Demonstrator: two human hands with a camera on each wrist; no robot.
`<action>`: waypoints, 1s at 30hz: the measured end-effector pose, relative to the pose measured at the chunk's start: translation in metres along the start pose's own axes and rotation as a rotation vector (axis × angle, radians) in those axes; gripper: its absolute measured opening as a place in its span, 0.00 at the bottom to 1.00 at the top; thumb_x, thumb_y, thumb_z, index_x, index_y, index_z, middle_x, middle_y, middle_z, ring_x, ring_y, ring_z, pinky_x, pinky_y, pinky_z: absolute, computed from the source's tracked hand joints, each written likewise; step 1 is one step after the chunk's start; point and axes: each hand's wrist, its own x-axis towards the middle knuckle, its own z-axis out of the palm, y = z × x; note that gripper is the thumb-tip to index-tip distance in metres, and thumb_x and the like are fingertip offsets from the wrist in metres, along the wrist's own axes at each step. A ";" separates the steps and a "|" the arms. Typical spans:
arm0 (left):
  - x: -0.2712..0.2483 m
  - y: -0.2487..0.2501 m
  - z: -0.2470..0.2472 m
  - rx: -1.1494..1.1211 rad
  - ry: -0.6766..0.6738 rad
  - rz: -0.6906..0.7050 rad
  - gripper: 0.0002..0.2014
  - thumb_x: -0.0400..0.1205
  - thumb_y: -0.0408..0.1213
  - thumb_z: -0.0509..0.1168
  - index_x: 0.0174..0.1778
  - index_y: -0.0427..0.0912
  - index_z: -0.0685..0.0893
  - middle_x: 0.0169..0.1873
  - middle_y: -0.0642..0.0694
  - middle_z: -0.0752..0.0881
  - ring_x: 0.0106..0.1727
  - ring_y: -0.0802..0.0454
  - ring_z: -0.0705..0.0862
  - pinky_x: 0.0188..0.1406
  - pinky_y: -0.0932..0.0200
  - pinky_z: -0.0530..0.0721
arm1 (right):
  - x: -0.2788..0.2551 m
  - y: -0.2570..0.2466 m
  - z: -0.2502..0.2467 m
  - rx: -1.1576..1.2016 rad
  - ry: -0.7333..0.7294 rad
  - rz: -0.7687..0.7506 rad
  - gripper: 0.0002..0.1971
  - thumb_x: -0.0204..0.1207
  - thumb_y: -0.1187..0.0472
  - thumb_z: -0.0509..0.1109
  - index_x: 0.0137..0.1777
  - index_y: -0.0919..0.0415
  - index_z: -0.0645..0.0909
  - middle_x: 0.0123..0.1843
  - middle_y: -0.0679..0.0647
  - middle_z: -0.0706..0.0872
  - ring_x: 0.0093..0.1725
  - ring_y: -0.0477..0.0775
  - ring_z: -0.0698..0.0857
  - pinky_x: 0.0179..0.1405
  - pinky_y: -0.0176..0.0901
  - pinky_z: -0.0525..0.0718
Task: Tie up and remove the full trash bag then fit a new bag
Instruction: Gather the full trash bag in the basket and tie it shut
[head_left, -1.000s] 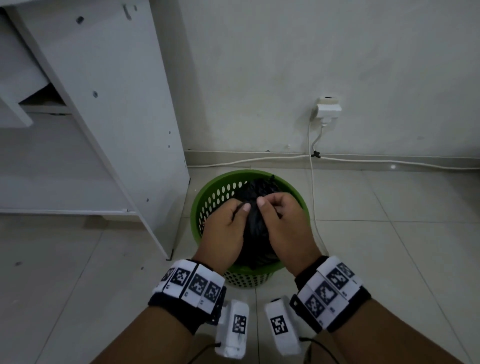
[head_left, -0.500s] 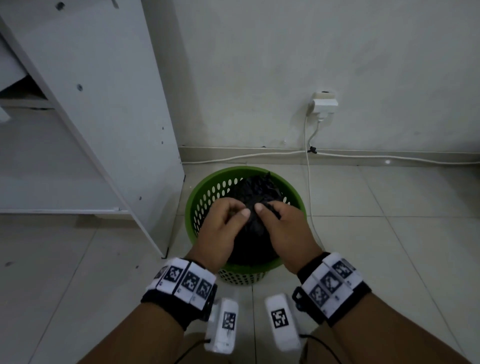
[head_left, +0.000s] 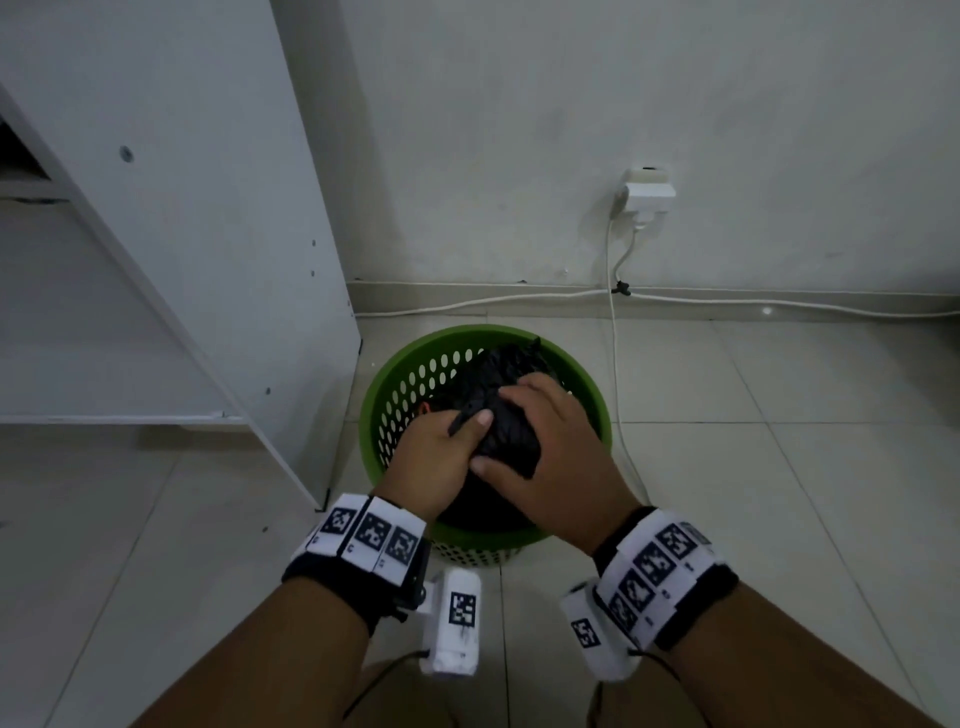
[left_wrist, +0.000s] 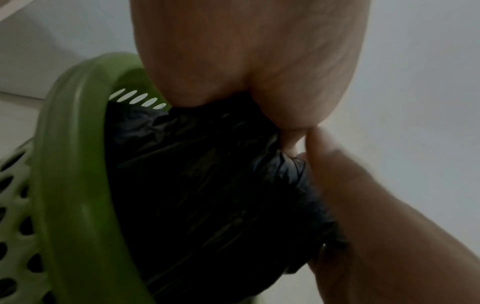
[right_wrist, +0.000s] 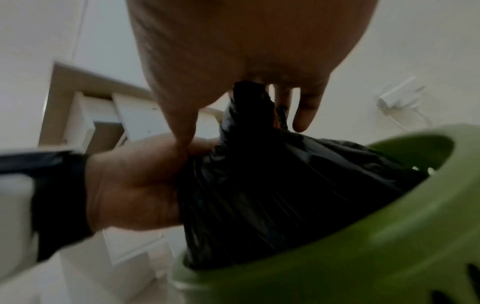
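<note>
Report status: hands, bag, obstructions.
Left hand and right hand both grip the gathered neck of the black trash bag. Bag sits inside green basket. Nothing blocks the lift.

Cabinet panel (head_left: 218, 234) stands just left of green basket (head_left: 587, 379). Cable (head_left: 615, 374) hangs beside its right rim. Floor tiles (head_left: 779, 467) farther right open.

Bare forearms; each wrist wears a black band (head_left: 358, 582) with white marker tiles (head_left: 371, 535) and a white camera (head_left: 454, 623).
</note>
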 end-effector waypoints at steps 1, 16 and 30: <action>0.002 0.001 -0.001 0.008 -0.007 -0.007 0.24 0.88 0.50 0.61 0.37 0.33 0.87 0.35 0.39 0.89 0.40 0.43 0.88 0.43 0.49 0.81 | -0.001 0.006 0.003 -0.032 -0.057 -0.026 0.36 0.73 0.36 0.68 0.77 0.55 0.71 0.77 0.53 0.71 0.76 0.50 0.70 0.77 0.42 0.69; -0.004 -0.035 -0.009 0.440 -0.066 0.313 0.15 0.84 0.50 0.67 0.62 0.47 0.88 0.54 0.49 0.90 0.55 0.53 0.86 0.56 0.56 0.83 | 0.026 0.035 0.012 0.929 -0.209 0.742 0.11 0.83 0.59 0.69 0.57 0.64 0.88 0.54 0.63 0.93 0.59 0.65 0.90 0.64 0.60 0.86; 0.016 -0.031 -0.017 0.345 -0.010 -0.014 0.19 0.86 0.51 0.65 0.37 0.38 0.83 0.35 0.44 0.85 0.37 0.49 0.83 0.41 0.51 0.81 | 0.031 0.032 0.008 -0.347 -0.403 0.061 0.21 0.81 0.50 0.67 0.72 0.53 0.76 0.68 0.56 0.83 0.65 0.60 0.82 0.62 0.53 0.83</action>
